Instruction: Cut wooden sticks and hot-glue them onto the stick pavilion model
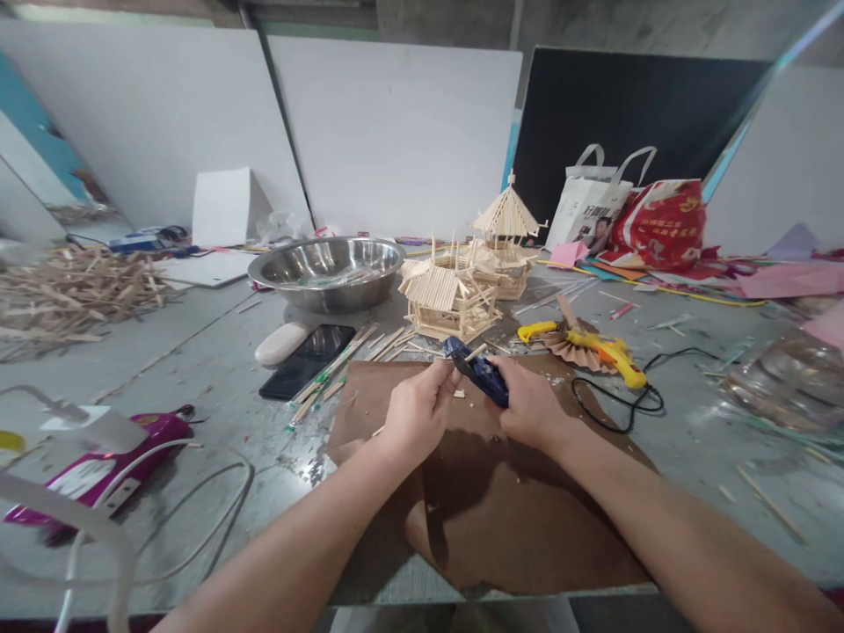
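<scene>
My right hand is wrapped round a dark blue hand-held cutting tool with a dark jaw end, tilted up and left. A short, thin wooden stick crosses its jaws. My left hand is closed in a pinch at the stick's near end, its fingertips close against the jaws. Both hands are above a brown paper sheet dotted with small wood scraps. Just beyond them stands a small pavilion model built of wooden sticks, with a taller, pointed-roof pavilion behind it.
Loose sticks lie beside a black phone and a white oval object. A steel basin stands behind. At right is a yellow glue gun with a black cord. A purple power strip with white cables lies left.
</scene>
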{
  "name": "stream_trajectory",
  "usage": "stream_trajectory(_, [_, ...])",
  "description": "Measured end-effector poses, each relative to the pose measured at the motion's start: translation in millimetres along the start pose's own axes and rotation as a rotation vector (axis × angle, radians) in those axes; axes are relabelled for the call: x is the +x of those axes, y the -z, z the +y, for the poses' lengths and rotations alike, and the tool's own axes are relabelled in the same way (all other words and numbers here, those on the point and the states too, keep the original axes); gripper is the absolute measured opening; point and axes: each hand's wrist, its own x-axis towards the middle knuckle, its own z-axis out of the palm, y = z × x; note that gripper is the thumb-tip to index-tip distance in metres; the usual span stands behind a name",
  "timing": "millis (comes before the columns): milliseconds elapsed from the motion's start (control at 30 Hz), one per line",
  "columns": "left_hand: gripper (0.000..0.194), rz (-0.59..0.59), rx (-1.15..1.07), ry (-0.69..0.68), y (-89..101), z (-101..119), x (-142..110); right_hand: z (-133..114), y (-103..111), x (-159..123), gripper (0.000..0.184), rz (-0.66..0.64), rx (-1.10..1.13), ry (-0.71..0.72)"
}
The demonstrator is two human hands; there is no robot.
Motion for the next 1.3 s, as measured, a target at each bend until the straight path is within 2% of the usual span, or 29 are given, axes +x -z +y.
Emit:
stream_trajectory(167, [0.028,-0.062,-0.080,-0.008,2.6,-0.5,2.0,2.0,-1.1,0.5,0.039,-0.027,0.043,0.021])
stream_trajectory(333, [0.028,-0.180,-0.357,0.014,8.1,3.3,7.2,5.3,-1.0,0.8,0.043,-0.028,0.093,0.067])
stream_trajectory(400, [0.028,-0.251,-0.502,0.065,10.8,5.1,8.3,6.1,0.0,0.6,0.045,-0.043,0.096,0.082])
stream_trajectory(533, [0.029,-0.427,-0.746,0.263,16.8,4.9,8.3,5.9,1.8,-0.4,0.043,-0.073,0.095,0.075])
stream_trajectory(633, [0.028,-0.524,-0.833,0.328,18.9,2.9,8.4,5.1,2.2,-0.8,0.041,-0.071,0.108,0.085])
stream_trajectory(700, [0.028,-0.488,-0.771,0.282,17.0,1.9,8.5,4.7,1.9,-0.3,0.040,-0.067,0.099,0.072])
stream_trajectory(867, [0.022,-0.091,-0.203,0.051,4.3,0.0,4.5,3.4,-0.2,1.7,0.039,-0.054,0.046,0.010])
stream_trajectory(933, [0.022,-0.015,-0.041,0.031,1.0,-0.3,1.9,3.0,-1.1,1.7,0.039,-0.046,0.044,0.002])
stream_trajectory(1000, [0.025,-0.005,0.021,0.027,0.1,-0.3,0.5,3.1,-1.9,1.2,0.040,-0.045,0.049,-0.005])
stream_trajectory(1100, [0.028,-0.045,-0.026,0.019,1.1,0.0,1.6,4.7,-2.7,0.4,0.040,-0.046,0.058,0.001])
stream_trajectory(1233, [0.027,-0.128,-0.275,0.001,3.9,1.1,6.7,8.2,-2.4,0.2,0.044,-0.045,0.059,0.031])
stream_trajectory(1300, [0.027,-0.208,-0.433,0.034,6.6,2.0,8.9,9.4,-2.0,0.2,0.046,-0.055,0.054,0.047])
